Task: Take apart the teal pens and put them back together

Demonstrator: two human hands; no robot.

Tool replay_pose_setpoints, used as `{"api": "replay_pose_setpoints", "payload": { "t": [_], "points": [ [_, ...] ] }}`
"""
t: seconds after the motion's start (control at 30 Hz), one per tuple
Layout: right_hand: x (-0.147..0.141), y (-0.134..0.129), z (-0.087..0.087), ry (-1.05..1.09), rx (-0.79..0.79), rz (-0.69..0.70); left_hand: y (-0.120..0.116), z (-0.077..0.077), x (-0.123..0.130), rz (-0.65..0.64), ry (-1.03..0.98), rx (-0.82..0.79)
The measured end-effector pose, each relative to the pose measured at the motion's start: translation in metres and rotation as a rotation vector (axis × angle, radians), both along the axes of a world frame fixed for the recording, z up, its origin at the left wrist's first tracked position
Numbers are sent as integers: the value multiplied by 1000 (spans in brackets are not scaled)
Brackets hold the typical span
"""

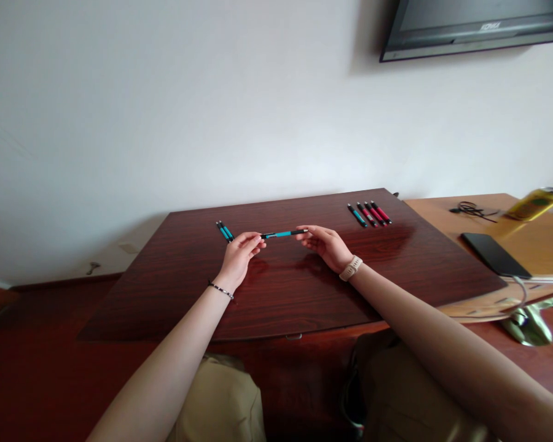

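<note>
A teal and black pen (283, 234) is held level above the dark wooden table (276, 294), one end in each hand. My left hand (240, 253) pinches its left end between thumb and fingers. At the pen's right end, the thumb and fingers of my right hand (326, 245) close on the tip. Two more teal pens (225, 231) lie side by side just beyond my left hand. To the right, one teal pen (357, 215) lies in a row with several red pens (374, 213).
A lighter wooden table (447, 215) adjoins on the right, carrying a black phone (494, 255), a coiled black cable (472, 210) and a tilted yellow can (537, 204). A television (479, 27) hangs on the white wall above. My knees are under the front edge.
</note>
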State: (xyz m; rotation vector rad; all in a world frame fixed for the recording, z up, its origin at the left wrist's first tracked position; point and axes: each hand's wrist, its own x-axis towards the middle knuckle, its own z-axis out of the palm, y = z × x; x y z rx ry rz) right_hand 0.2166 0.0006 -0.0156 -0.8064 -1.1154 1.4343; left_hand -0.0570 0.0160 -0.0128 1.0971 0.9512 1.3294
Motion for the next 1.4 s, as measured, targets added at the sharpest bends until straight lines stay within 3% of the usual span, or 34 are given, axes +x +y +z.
{"api": "replay_pose_setpoints", "payload": {
  "t": [0.27,0.93,1.4],
  "points": [
    [-3,2,-5,-17,-6,-54,-1,-1,0,-17,38,5],
    [-7,3,-4,-306,115,-144,0,-1,0,56,119,65],
    [-7,3,-4,-280,111,-116,2,-6,-1,53,103,65]
  ]
}}
